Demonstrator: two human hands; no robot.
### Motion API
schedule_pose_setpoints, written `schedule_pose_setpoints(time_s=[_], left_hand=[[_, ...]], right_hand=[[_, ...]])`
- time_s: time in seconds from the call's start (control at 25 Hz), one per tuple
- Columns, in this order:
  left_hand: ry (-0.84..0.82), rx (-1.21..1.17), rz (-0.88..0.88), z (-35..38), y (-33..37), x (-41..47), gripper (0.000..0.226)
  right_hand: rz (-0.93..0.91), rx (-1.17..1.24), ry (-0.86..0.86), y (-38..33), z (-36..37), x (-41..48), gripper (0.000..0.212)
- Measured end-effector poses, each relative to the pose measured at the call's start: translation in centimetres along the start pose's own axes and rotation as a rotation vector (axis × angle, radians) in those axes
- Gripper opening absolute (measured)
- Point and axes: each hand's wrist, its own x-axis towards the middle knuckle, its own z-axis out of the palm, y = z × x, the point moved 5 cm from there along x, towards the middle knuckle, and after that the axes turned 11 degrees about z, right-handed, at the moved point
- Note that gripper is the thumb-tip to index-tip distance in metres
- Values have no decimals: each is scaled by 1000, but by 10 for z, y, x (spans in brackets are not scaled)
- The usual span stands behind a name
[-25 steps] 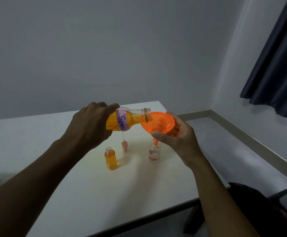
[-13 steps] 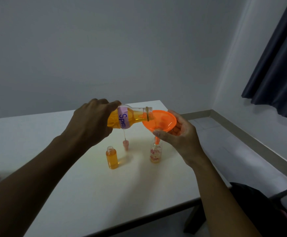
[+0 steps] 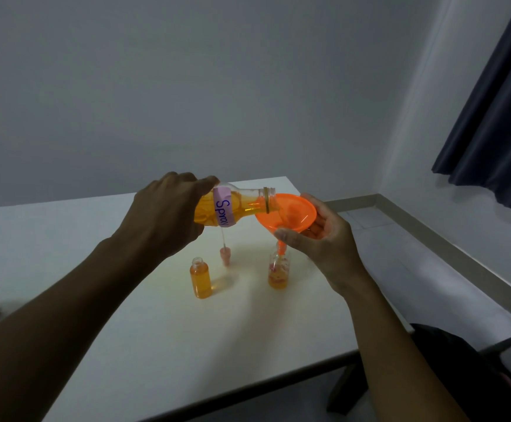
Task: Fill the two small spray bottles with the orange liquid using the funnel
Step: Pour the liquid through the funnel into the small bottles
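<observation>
Left hand (image 3: 169, 214) grips tilted labelled bottle (image 3: 230, 208), mouth over orange funnel (image 3: 287, 213); right hand (image 3: 321, 242) clasps funnel seated in right spray bottle (image 3: 278, 274).

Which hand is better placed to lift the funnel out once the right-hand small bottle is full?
The right hand. Its grip is already on the orange funnel, whose spout sits in that bottle. The left hand is busy tilting the big bottle into the funnel.
</observation>
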Motion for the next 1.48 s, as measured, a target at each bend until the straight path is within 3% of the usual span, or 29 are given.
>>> schedule_pose_setpoints(time_s=[1.48], left_hand=[[-21,34,-3,-6,4,4,65]], right_hand=[[4,-39,28,-1,1,-1,95]])
